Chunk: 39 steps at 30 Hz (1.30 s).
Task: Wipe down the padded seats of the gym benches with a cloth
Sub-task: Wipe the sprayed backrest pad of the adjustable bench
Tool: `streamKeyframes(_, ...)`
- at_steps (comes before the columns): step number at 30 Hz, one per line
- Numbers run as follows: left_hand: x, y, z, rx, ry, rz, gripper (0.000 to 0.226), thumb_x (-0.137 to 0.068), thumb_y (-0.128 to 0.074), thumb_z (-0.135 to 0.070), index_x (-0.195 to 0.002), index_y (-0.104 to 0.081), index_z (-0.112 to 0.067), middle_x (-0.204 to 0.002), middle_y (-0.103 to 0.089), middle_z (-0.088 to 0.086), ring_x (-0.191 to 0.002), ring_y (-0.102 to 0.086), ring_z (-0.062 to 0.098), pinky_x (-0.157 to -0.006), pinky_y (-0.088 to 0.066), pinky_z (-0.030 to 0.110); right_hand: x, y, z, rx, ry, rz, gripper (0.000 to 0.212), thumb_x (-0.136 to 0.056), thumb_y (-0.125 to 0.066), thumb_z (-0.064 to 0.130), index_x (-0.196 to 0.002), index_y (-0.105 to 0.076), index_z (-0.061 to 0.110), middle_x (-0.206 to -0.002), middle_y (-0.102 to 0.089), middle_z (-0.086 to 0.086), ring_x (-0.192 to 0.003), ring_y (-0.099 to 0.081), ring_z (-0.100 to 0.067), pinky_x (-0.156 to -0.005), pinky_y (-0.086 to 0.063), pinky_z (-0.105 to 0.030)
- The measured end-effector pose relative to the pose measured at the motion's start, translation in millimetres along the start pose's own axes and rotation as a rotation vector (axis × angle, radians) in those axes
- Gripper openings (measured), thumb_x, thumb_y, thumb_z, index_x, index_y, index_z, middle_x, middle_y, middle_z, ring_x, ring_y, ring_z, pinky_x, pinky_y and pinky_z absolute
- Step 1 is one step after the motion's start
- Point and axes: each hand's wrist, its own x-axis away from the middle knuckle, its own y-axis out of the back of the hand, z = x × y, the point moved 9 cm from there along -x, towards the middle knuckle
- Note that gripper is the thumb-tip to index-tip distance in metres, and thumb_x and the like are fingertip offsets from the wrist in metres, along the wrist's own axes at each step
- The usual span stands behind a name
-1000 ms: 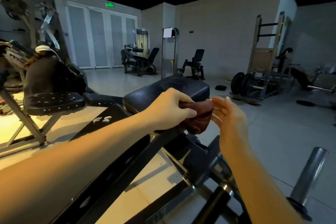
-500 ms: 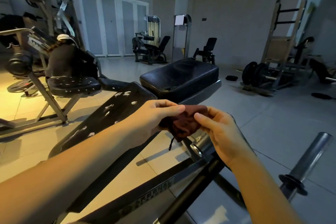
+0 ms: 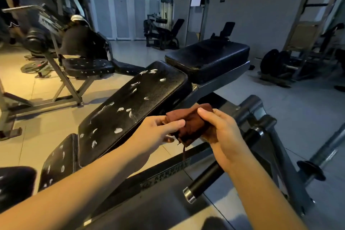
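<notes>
A folded dark red cloth (image 3: 188, 123) is held in the air between both hands, just right of the bench. My left hand (image 3: 158, 132) pinches its left end with thumb and fingers. My right hand (image 3: 222, 129) grips its right end, thumb on top. The long black back pad (image 3: 130, 106) of the bench slopes below and left of the hands, dotted with several white foam blobs. A shorter black seat pad (image 3: 207, 58) sits beyond it with no foam visible. Another spotted pad (image 3: 57, 162) lies at the near left.
The bench's steel frame, a black handle bar (image 3: 205, 179) and a weight peg (image 3: 321, 157) lie right of and below my hands. Another bench machine (image 3: 82, 63) stands at left, a rack with weight plates (image 3: 276, 61) at right. More machines stand by the far wall.
My view has tipped down and moved nearer the foam-spotted back pad. Both hands have kept hold of the cloth and come lower and closer, the right hand closing round its end.
</notes>
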Motion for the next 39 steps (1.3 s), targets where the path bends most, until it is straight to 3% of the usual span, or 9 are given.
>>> streamKeyframes(4,20.0,17.5,17.7,-0.020,0.080,0.008,0.038,-0.096,-0.061,-0.045,-0.100,-0.078,-0.011,-0.095,-0.078,0.005,-0.097,-0.070,0.020,-0.087,-0.055,0.032,16.1,-16.8,-14.1,0.076,-0.044,0.019,0.026,-0.090,-0.071,0.017,-0.113,-0.070,0.004,-0.104,-0.075,-0.016,-0.105,-0.072,-0.029,-0.086,-0.059,-0.036)
streamKeyframes(9,43.5,38.9,32.2,0.030,0.152,0.081,0.030,-0.092,-0.071,-0.035,-0.102,-0.073,-0.007,-0.105,-0.075,0.007,-0.097,-0.066,0.021,-0.079,-0.050,0.030,30.7,-36.0,-9.7,0.275,-0.026,-0.055,0.019,-0.092,-0.074,0.016,-0.109,-0.069,0.009,-0.093,-0.078,-0.007,-0.091,-0.075,-0.019,-0.073,-0.060,-0.027)
streamKeyframes(13,55.5,61.4,0.9,-0.236,-0.158,-0.175,0.042,-0.076,-0.084,-0.047,-0.109,-0.063,-0.030,-0.105,-0.067,-0.009,-0.096,-0.065,0.008,-0.071,-0.054,0.019,37.9,-44.7,-7.0,0.393,-0.030,-0.110,0.019,-0.088,-0.078,0.019,-0.104,-0.069,0.012,-0.093,-0.077,-0.006,-0.090,-0.075,-0.018,-0.074,-0.062,-0.030)
streamKeyframes(16,66.4,35.8,-12.9,-0.484,-0.352,-0.060,0.050,-0.068,-0.085,-0.059,-0.105,-0.059,-0.038,-0.100,-0.065,-0.016,-0.092,-0.063,-0.002,-0.074,-0.055,0.019,47.8,-48.0,-9.7,0.401,-0.029,-0.089,0.021,-0.086,-0.081,0.022,-0.102,-0.070,0.013,-0.093,-0.077,-0.004,-0.089,-0.075,-0.018,-0.078,-0.062,-0.032)
streamKeyframes(19,71.2,25.0,-12.7,-0.583,-0.404,-0.091,0.044,-0.071,-0.085,-0.053,-0.102,-0.058,-0.037,-0.096,-0.064,-0.016,-0.090,-0.060,-0.006,-0.068,-0.049,0.011,56.0,-48.1,-16.3,0.342,-0.046,-0.048,0.021,-0.085,-0.080,0.023,-0.101,-0.071,0.013,-0.093,-0.078,-0.004,-0.085,-0.075,-0.016,-0.078,-0.061,-0.031)
streamKeyframes(26,79.8,26.9,-13.6,-0.662,-0.387,-0.141,0.031,-0.079,-0.076,-0.057,-0.104,-0.065,-0.042,-0.098,-0.066,-0.018,-0.093,-0.064,0.004,-0.083,-0.058,0.036,41.7,-33.1,-26.2,0.300,-0.046,-0.021,0.013,-0.096,-0.069,0.023,-0.108,-0.071,0.017,-0.103,-0.075,-0.005,-0.104,-0.068,-0.022,-0.094,-0.057,-0.041)
streamKeyframes(30,74.4,44.0,-28.4,-0.941,-0.386,-0.268,0.028,-0.089,-0.070,-0.051,-0.113,-0.063,-0.038,-0.106,-0.059,-0.018,-0.097,-0.058,0.003,-0.088,-0.055,0.028,14.6,-20.2,-14.4,0.313,0.027,-0.136,0.018,-0.096,-0.069,0.029,-0.110,-0.069,0.019,-0.108,-0.071,-0.004,-0.106,-0.065,-0.021,-0.094,-0.057,-0.046)
streamKeyframes(34,58.5,78.2,-32.6,-1.070,-0.376,-0.454,0.026,-0.090,-0.073,-0.040,-0.113,-0.066,-0.030,-0.106,-0.058,-0.010,-0.099,-0.058,0.011,-0.087,-0.054,0.031,-20.4,-21.0,7.6,0.372,0.131,-0.253,0.013,-0.098,-0.065,0.026,-0.105,-0.069,0.016,-0.094,-0.070,0.002,-0.089,-0.066,-0.010,-0.070,-0.054,-0.026)
streamKeyframes(39,49.1,110.2,-16.9,-1.056,-0.441,-0.514,0.012,-0.090,-0.072,-0.031,-0.101,-0.072,-0.028,-0.101,-0.057,-0.010,-0.095,-0.056,0.013,-0.079,-0.054,0.036,-43.3,-30.2,4.3,0.414,0.270,-0.410,0.014,-0.100,-0.061,0.024,-0.109,-0.066,0.015,-0.095,-0.066,0.008,-0.090,-0.063,-0.005,-0.064,-0.050,-0.011)
